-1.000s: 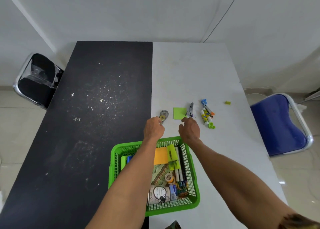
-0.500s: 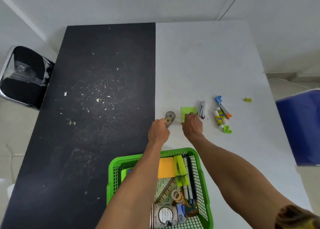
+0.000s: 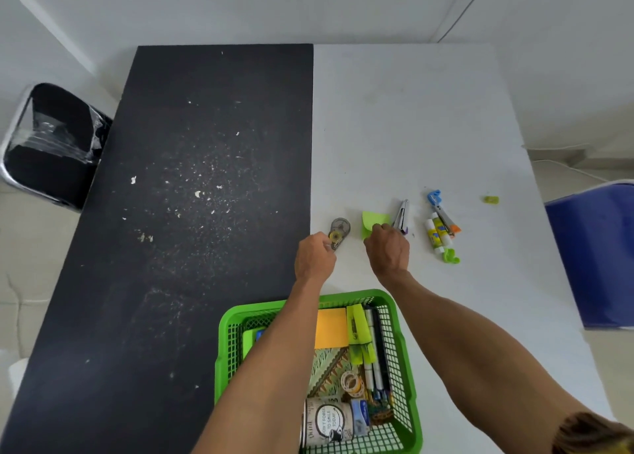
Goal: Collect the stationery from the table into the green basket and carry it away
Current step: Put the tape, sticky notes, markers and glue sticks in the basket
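Observation:
The green basket (image 3: 401, 330) sits at the table's near edge, filled with an orange note pad, highlighters, pens, tape rolls and a printed tin. My left hand (image 3: 314, 258) pinches the near end of a grey correction tape dispenser (image 3: 340, 229) lying on the white half. My right hand (image 3: 387, 247) pinches the near edge of a green sticky note pad (image 3: 374, 219), whose corner lifts off the table. A silver stapler (image 3: 401, 216), glue sticks with a blue-and-orange tool (image 3: 441, 229), a green cap (image 3: 450, 256) and a small green piece (image 3: 491, 199) lie to the right.
The table is half black (image 3: 192, 213), speckled with white crumbs, and half white (image 3: 411, 127). A black chair (image 3: 51, 144) stands at the left, a blue chair (image 3: 597, 254) at the right. White walls close off the far side.
Both hands have reached farther forward from above the basket to the items. The left now pinches the tape dispenser and the right lifts the green note pad's edge.

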`<state>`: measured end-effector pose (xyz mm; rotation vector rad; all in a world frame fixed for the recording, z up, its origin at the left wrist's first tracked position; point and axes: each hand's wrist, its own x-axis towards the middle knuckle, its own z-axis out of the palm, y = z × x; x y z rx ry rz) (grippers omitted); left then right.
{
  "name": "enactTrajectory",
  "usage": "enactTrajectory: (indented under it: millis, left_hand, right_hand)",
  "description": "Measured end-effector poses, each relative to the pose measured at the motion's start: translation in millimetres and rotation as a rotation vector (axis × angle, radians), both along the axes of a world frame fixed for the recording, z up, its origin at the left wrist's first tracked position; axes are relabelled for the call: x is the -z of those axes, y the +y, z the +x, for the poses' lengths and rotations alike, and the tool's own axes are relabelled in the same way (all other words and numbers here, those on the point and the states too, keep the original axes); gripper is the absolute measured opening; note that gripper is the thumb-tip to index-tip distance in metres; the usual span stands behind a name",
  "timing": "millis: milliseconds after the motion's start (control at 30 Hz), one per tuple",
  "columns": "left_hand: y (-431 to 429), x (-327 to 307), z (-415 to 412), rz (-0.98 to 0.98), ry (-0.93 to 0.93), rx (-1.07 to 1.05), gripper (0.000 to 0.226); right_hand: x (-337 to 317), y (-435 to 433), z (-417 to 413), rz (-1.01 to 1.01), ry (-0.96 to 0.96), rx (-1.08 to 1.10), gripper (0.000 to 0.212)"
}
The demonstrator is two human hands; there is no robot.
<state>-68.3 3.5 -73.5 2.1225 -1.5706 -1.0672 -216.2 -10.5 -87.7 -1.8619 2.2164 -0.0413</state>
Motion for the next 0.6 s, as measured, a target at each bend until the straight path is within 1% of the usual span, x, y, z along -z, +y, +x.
enactTrajectory:
  millis: [67,133,200,300,400,467,533,600]
  left_hand:
    - [1.3,-10.1,-1.9,0.021,0.033,-0.037,0.021]
    - [4.0,-24.6,-6.9,0.044,0.075,-0.067,0.020]
    - [9.6,-39.7,-12.2,0.048,0.114,-0.078,0.027]
    - [15.7,-58.1,-19.6,0.030,0.155,-0.084,0.036]
    - [27.9,-80.4,-25.4,-0.007,0.204,-0.112,0.046]
    - [30.7,-87.4,-26.5,-0.020,0.209,-0.137,0.049]
    - [45.3,-97.8,-26.0,-0.064,0.204,-0.145,0.042]
    - [54.3,-102.0,-22.6,-0.085,0.189,-0.157,0.022]
  right_hand:
    - [-8.9,8.1,2.0,-0.079,-0.074,0.066,0.014]
    - [-21.4,18.0,2.6,-0.161,-0.104,0.060,0.011]
    - [-36.7,30.9,5.6,-0.245,-0.112,0.008,0.010]
    - [-55.9,47.4,14.7,-0.358,-0.124,-0.056,0.023]
    - [-68.7,69.7,21.9,-0.447,-0.152,-0.132,0.022]
    - [-70.5,80.2,26.3,-0.461,-0.161,-0.202,0.020]
    - [-77.2,100.1,28.9,-0.491,-0.136,-0.263,0.020]
    - [-77.3,110.0,31.9,-0.522,-0.125,-0.307,0.020]
